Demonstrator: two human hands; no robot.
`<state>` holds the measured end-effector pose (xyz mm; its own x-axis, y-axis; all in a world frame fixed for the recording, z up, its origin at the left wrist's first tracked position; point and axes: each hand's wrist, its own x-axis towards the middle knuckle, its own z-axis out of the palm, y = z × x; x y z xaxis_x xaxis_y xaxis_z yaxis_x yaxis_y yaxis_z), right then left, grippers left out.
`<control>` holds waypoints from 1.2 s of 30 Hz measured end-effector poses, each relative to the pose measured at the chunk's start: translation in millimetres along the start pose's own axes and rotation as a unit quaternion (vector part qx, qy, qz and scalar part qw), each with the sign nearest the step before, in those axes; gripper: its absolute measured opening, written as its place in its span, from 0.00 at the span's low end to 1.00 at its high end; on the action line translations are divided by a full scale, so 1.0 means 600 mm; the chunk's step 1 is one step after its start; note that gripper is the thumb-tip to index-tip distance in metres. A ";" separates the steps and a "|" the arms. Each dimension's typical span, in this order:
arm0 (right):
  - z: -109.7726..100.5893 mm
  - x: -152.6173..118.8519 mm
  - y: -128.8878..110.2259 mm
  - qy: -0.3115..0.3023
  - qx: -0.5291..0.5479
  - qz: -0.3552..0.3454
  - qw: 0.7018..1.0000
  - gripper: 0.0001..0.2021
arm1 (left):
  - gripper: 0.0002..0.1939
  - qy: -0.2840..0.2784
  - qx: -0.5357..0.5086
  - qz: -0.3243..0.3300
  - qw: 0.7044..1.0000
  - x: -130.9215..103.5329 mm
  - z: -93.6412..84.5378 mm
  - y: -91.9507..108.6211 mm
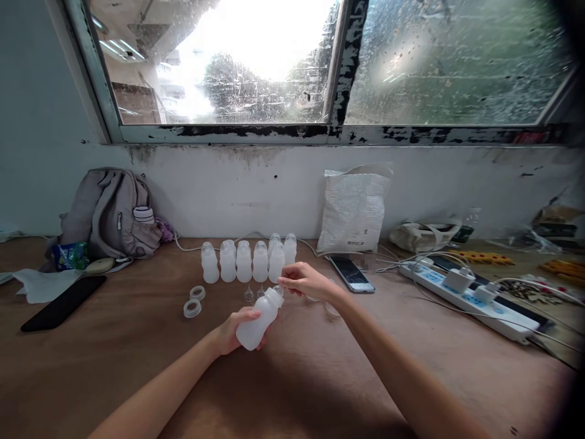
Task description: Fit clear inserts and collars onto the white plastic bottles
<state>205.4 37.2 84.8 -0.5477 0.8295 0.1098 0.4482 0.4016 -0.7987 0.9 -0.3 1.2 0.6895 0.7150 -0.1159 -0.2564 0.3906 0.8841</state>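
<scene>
My left hand (233, 329) is wrapped around a frosted white baby bottle (256, 325), which tilts with its neck up and to the right. At its mouth shows a clear bottle nipple (278, 290), and the pinched fingers of my right hand (311, 280) are on its tip. Behind stands a group of several capped baby bottles (244, 262), upright. Between them and my hands lie clear nipples (248, 294) on the table. To the left are two white ring collars (192, 308). Clear round pieces lie partly hidden behind my right forearm.
On the brown table (137, 347), a black phone-like slab (64, 303) and grey backpack (109, 213) lie left. A phone (351, 273) and white mailer bag (354, 210) are right of the bottles. Farther right, a power strip (470, 299) trails cables. A wall and window stand behind.
</scene>
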 end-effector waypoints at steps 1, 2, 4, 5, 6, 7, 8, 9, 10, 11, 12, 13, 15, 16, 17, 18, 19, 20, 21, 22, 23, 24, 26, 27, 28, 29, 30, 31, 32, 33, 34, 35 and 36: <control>0.002 0.000 -0.002 0.005 -0.006 -0.001 1.000 0.17 | 0.18 0.001 0.000 -0.001 1.000 0.000 0.001 0.000; 0.004 0.001 -0.003 0.013 -0.010 -0.003 1.000 0.17 | 0.18 0.001 -0.001 0.001 1.000 -0.001 0.001 0.000; 0.007 0.003 -0.004 0.036 -0.016 -0.010 0.999 0.18 | 0.18 0.002 -0.002 0.005 1.000 -0.001 0.002 0.000; 0.008 0.004 -0.004 0.045 -0.017 -0.014 0.999 0.19 | 0.18 0.003 -0.003 0.004 1.000 -0.001 0.001 0.000; 0.008 0.005 -0.003 0.048 -0.014 -0.018 0.999 0.19 | 0.19 0.003 -0.005 0.004 1.000 -0.001 0.001 0.000; 0.008 0.005 -0.001 0.048 -0.004 -0.019 0.999 0.19 | 0.19 0.005 -0.009 0.004 1.000 -0.001 -0.001 0.000; 0.007 0.006 0.000 0.045 0.015 -0.016 0.999 0.19 | 0.20 0.006 -0.017 0.006 1.000 -0.001 -0.002 -0.001; 0.007 0.005 0.001 0.037 0.042 -0.012 0.998 0.18 | 0.20 0.006 -0.028 0.010 1.000 -0.001 -0.003 -0.002; 0.007 0.005 0.002 0.025 0.077 -0.007 0.997 0.16 | 0.21 0.004 -0.041 0.018 0.999 -0.001 -0.003 -0.003; 0.008 0.004 0.001 0.005 0.121 -0.003 0.993 0.16 | 0.21 0.000 -0.056 0.025 0.998 -0.002 -0.003 -0.005; 0.011 0.003 -0.001 -0.025 0.170 0.000 0.985 0.18 | 0.22 -0.009 -0.068 0.028 0.997 -0.004 -0.003 -0.006; 0.017 0.003 -0.003 -0.062 0.221 0.000 0.973 0.21 | 0.24 -0.021 -0.077 0.026 0.996 -0.005 -0.002 -0.007; 0.033 0.003 -0.007 -0.129 0.305 -0.002 0.944 0.26 | 0.28 -0.050 -0.080 0.007 0.995 -0.008 0.003 -0.008; 0.043 0.004 -0.008 -0.139 0.334 -0.002 0.932 0.26 | 0.29 -0.057 -0.076 -0.001 0.996 -0.009 0.006 -0.007; 0.054 0.006 -0.008 -0.126 0.351 0.002 0.928 0.24 | 0.30 -0.052 -0.064 -0.001 0.997 -0.009 0.009 -0.007; 0.064 0.008 -0.006 -0.093 0.354 0.010 0.930 0.22 | 0.29 -0.031 -0.041 0.008 0.999 -0.008 0.011 -0.005; 0.073 0.011 -0.003 -0.046 0.345 0.023 0.937 0.20 | 0.27 0.006 -0.002 0.028 1.000 -0.006 0.014 -0.003; 0.081 0.014 0.000 0.006 0.324 0.038 0.945 0.19 | 0.24 0.056 0.053 0.058 0.995 -0.003 0.015 -0.002; 0.087 0.017 0.004 0.056 0.296 0.052 0.952 0.18 | 0.21 0.107 0.117 0.091 0.983 0.000 0.017 0.000; 0.092 0.018 0.007 0.096 0.270 0.065 0.956 0.17 | 0.18 0.149 0.177 0.116 0.966 0.002 0.019 0.001; 0.095 0.019 0.008 0.121 0.253 0.075 0.957 0.17 | 0.17 0.173 0.216 0.126 0.953 0.003 0.021 0.001; 0.096 0.019 0.008 0.129 0.254 0.080 0.955 0.17 | 0.17 0.174 0.226 0.121 0.951 0.004 0.024 0.002; 0.097 0.015 0.003 0.088 0.310 0.080 0.943 0.18 | 0.19 0.120 0.166 0.077 0.976 0.000 0.032 0.000; 0.098 0.011 -0.002 0.044 0.353 0.081 0.931 0.19 | 0.20 0.081 0.120 0.052 0.988 -0.002 0.036 -0.001; 0.098 0.008 -0.007 -0.002 0.393 0.080 0.916 0.20 | 0.20 0.050 0.085 0.038 0.994 -0.004 0.041 -0.003; 0.100 0.005 -0.013 -0.035 0.424 0.077 0.902 0.20 | 0.19 0.035 0.071 0.037 0.996 -0.005 0.046 -0.004; 0.102 0.004 -0.017 -0.044 0.441 0.072 0.894 0.19 | 0.17 0.041 0.085 0.049 0.994 -0.005 0.050 -0.005; 0.105 0.003 -0.021 -0.026 0.444 0.066 0.893 0.17 | 0.15 0.064 0.123 0.068 0.988 -0.004 0.053 -0.006; 0.108 0.003 -0.025 0.011 0.435 0.057 0.898 0.14 | 0.13 0.097 0.179 0.091 0.975 -0.001 0.055 -0.005; 0.111 0.003 -0.028 0.055 0.421 0.046 0.904 0.13 | 0.12 0.134 0.239 0.119 0.954 0.002 0.056 -0.004; 0.113 0.004 -0.031 0.095 0.406 0.038 0.908 0.12 | 0.12 0.169 0.290 0.149 0.930 0.005 0.057 -0.001; 0.113 0.004 -0.033 0.123 0.392 0.033 0.911 0.12 | 0.12 0.194 0.322 0.175 0.910 0.007 0.058 0.002; 0.112 0.004 -0.036 0.136 0.382 0.030 0.914 0.12 | 0.13 0.203 0.328 0.189 0.903 0.009 0.059 0.005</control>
<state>147.0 4.6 62.4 -0.2962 0.9486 0.1117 -0.2088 0.0498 -0.9767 27.6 -15.8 19.3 0.2981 0.9307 0.2119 0.1268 -0.2586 0.9576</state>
